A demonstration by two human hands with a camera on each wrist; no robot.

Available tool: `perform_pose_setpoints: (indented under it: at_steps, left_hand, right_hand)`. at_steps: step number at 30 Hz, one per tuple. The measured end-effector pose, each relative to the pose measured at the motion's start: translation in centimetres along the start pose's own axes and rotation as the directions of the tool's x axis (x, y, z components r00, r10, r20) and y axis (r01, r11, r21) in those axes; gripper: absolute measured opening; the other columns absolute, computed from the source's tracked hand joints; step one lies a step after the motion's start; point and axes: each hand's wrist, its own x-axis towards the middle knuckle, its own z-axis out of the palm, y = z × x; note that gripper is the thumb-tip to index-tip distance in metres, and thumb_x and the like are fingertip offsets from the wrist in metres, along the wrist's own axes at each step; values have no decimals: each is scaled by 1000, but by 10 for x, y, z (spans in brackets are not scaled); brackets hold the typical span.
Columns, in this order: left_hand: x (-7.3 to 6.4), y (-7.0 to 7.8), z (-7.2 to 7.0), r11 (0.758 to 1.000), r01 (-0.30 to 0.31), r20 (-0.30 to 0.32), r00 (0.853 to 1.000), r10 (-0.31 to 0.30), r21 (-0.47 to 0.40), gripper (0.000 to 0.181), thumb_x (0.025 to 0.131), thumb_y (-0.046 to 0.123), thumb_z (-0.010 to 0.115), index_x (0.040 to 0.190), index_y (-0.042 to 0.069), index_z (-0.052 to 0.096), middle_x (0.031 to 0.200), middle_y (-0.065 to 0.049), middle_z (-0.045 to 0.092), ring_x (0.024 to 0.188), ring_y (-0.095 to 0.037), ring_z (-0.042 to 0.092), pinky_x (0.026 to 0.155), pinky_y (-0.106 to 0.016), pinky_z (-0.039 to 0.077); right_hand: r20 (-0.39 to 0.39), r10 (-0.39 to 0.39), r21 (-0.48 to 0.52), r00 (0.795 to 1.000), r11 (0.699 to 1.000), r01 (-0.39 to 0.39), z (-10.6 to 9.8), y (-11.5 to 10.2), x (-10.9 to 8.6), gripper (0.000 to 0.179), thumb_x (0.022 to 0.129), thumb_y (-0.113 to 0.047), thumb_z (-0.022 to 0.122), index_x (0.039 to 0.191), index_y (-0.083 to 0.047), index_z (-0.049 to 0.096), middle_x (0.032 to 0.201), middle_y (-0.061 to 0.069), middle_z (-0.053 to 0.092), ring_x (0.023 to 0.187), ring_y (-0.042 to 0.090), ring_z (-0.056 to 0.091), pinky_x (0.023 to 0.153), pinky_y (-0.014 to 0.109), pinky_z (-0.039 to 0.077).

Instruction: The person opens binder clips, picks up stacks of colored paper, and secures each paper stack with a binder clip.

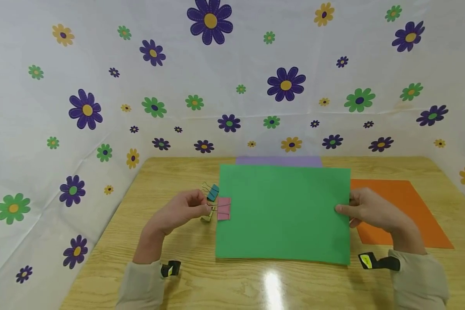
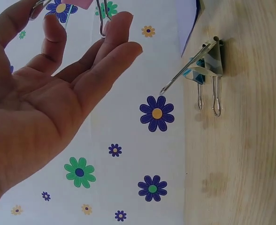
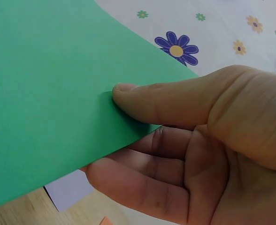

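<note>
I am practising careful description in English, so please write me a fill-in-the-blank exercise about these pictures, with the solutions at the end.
1. The binder clip whose wire handles the left hand holds is ____ in colour.
2. The large sheet in the right hand is ____ in colour.
3. In the head view, the orange sheet lies to the ____ of the held one.
4. The white backdrop is printed with ____.

Missing words: pink; green; right; flowers.

you've got the pink clip (image 1: pixel 224 209) pinched in your left hand (image 1: pixel 180 210); green sheet (image 1: pixel 286 215) in your right hand (image 1: pixel 372 211); orange paper (image 1: pixel 408 199) chilling on the table (image 1: pixel 201 282)
</note>
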Motion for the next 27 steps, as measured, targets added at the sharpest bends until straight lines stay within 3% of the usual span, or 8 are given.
perform_pose_setpoints:
  at_steps: [7, 12, 17, 22, 27]
  left_hand:
    - [1, -1, 4, 1000, 1, -2, 1000, -1, 23, 20, 97, 19, 65, 87, 5, 54, 76, -1, 50, 77, -20, 46, 73, -35, 41]
    - [1, -2, 3, 998, 17, 14, 1000, -18, 57, 17, 96, 18, 65, 88, 5, 56, 78, -1, 52, 77, -19, 49, 75, -35, 44]
    - [4, -1, 8, 995, 14, 89, 996, -23, 98, 14, 96, 16, 63, 89, 4, 59, 80, 0, 55, 76, -18, 50, 73, -34, 46]
    - [5, 0, 12, 986, 20, 185, 981, -51, 166, 17, 96, 15, 61, 80, 7, 59, 71, 3, 48, 62, -13, 38, 58, -27, 34]
    - [5, 2, 16, 979, 2, 257, 965, -55, 202, 27, 96, 18, 62, 72, 9, 54, 66, 5, 40, 56, -11, 27, 54, -27, 27]
  right_hand:
    - [18, -12, -12, 1000, 1000, 13, 5, 4, 5, 19, 99, -10, 60, 90, 5, 55, 78, 9, 63, 70, 22, 67, 67, 33, 59]
    - [44, -26, -3, 999, 1000, 26, 9, 5, 4, 25, 99, -10, 60, 81, 0, 47, 70, 7, 53, 67, 25, 67, 65, 35, 59]
    - [72, -18, 6, 997, 1000, 17, 9, 15, -3, 26, 99, -10, 61, 80, -2, 44, 70, 8, 53, 66, 28, 68, 63, 38, 59]
    - [104, -22, -9, 994, 1000, 23, 10, 24, -5, 24, 98, -11, 62, 81, -1, 48, 70, 7, 55, 64, 26, 67, 59, 36, 58]
    - [150, -24, -19, 988, 999, 27, 8, 28, -7, 24, 97, -14, 65, 82, 1, 52, 74, 8, 62, 63, 23, 66, 59, 35, 58]
